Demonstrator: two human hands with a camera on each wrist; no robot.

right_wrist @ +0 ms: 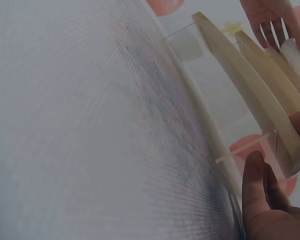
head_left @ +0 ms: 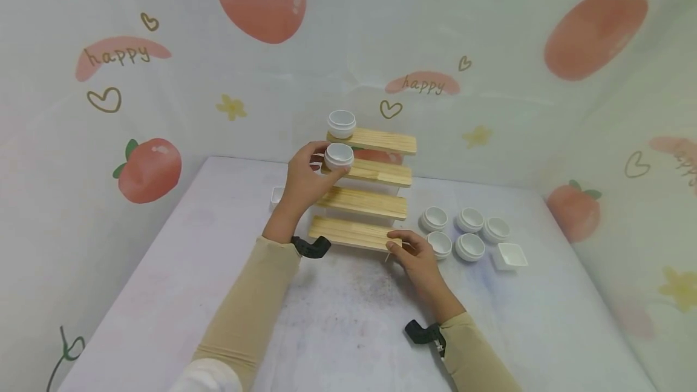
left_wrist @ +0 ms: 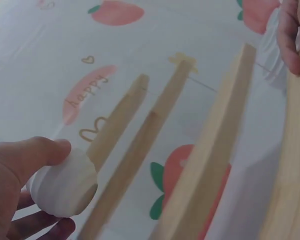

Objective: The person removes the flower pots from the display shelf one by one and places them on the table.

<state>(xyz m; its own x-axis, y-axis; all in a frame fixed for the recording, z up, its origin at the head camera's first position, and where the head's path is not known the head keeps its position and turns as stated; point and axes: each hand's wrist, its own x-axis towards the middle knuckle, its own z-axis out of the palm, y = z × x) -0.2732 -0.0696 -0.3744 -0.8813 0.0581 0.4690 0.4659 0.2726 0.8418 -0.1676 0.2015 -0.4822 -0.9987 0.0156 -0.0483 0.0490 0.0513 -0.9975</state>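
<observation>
A small white ceramic bowl (head_left: 339, 157) is gripped by my left hand (head_left: 306, 179) at the left end of the second board from the top. Thumb and fingers curl round the bowl's (left_wrist: 65, 185) sides in the left wrist view. The stepped wooden rack (head_left: 362, 201) has several pale boards on clear side supports (right_wrist: 245, 147). Another white bowl (head_left: 341, 124) stands on the left end of the top board. My right hand (head_left: 420, 261) holds the right end of the bottom board (head_left: 348, 231), with the thumb by the clear support in the right wrist view.
Right of the rack, several round white bowls (head_left: 470, 247) stand grouped on the pale tabletop (head_left: 337, 331). A square white dish (head_left: 510, 256) sits beside them. Another white dish (head_left: 276, 195) is partly hidden behind my left arm. A fruit-patterned sheet (head_left: 327, 65) hangs behind.
</observation>
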